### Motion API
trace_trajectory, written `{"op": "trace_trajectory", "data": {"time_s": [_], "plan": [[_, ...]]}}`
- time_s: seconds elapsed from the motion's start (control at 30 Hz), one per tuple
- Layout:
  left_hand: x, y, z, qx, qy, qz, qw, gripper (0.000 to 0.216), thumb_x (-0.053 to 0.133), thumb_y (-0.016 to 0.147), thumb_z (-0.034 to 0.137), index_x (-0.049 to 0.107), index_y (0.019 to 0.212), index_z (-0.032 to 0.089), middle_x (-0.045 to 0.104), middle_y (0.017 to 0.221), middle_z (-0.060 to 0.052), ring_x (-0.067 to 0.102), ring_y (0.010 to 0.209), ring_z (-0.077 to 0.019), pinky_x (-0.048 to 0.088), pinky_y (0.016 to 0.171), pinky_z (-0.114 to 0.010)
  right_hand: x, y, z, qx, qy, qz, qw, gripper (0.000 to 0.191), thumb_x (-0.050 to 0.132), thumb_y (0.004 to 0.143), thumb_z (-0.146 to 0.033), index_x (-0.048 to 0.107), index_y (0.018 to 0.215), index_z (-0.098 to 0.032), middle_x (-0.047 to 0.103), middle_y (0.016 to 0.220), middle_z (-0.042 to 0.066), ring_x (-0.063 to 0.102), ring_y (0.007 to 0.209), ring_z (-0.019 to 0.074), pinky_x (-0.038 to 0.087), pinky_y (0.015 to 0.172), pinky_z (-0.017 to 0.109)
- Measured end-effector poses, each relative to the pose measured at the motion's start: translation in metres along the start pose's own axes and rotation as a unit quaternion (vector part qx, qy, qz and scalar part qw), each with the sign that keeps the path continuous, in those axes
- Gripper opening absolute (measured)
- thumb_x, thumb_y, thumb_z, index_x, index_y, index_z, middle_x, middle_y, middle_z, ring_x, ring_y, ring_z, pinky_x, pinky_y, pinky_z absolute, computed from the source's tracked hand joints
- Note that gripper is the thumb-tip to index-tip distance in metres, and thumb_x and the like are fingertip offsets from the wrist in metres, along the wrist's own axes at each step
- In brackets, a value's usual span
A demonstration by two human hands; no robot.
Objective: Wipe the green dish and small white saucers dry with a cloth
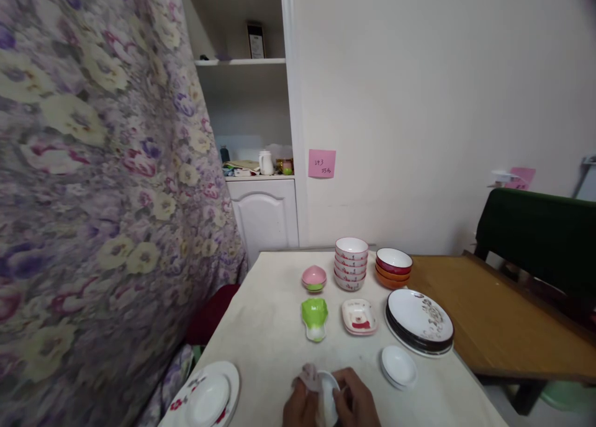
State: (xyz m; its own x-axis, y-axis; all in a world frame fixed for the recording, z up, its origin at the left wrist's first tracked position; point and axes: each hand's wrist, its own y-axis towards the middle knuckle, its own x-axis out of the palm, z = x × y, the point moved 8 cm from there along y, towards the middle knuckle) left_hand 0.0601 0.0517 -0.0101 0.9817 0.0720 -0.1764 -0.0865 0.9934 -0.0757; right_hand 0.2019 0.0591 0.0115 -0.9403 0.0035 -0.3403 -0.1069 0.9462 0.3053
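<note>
At the bottom edge of the view my two hands meet over the table. My left hand (300,407) presses a small pinkish cloth (310,375) against a small white dish (328,397). My right hand (357,401) grips the same dish from the right, fingers curled round its rim. The dish stands on edge between the hands, just above the pale tabletop (265,334).
Ahead stand a green leaf-shaped dish (315,318), a pink dish (314,277), a small square dish (359,316), stacked patterned bowls (351,263), orange-red bowls (393,267), stacked plates (419,321), small white saucers (398,366) and plates at the left (207,397). A floral curtain (93,197) hangs left; a wooden table (488,315) adjoins right.
</note>
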Motion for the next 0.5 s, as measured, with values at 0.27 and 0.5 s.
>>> {"op": "trace_trajectory", "data": {"time_s": [0.27,0.5], "plan": [[-0.005,0.007,0.008,0.008,0.042,0.026,0.999,0.044,0.044,0.078,0.038,0.050,0.112,0.010,0.067,0.111,-0.016,0.061,0.103,-0.0234,0.045,0.089,-0.031,0.000,0.006,-0.007,0.047,0.025,-0.031,0.998,0.026,0.053,0.078,-0.032,0.059,0.099,-0.019,0.065,0.084,0.005,0.056,0.063,0.0163,0.046,0.061,0.028],[0.009,0.000,0.017,0.064,0.056,-0.084,0.993,0.031,0.045,0.081,0.035,0.057,0.100,0.014,0.072,0.095,-0.009,0.065,0.088,-0.0195,0.047,0.078,-0.026,0.001,0.003,-0.015,-0.003,0.006,-0.088,0.996,0.019,0.047,0.077,-0.021,0.064,0.085,-0.020,0.067,0.078,0.004,0.059,0.070,0.0183,0.047,0.066,0.029]]}}
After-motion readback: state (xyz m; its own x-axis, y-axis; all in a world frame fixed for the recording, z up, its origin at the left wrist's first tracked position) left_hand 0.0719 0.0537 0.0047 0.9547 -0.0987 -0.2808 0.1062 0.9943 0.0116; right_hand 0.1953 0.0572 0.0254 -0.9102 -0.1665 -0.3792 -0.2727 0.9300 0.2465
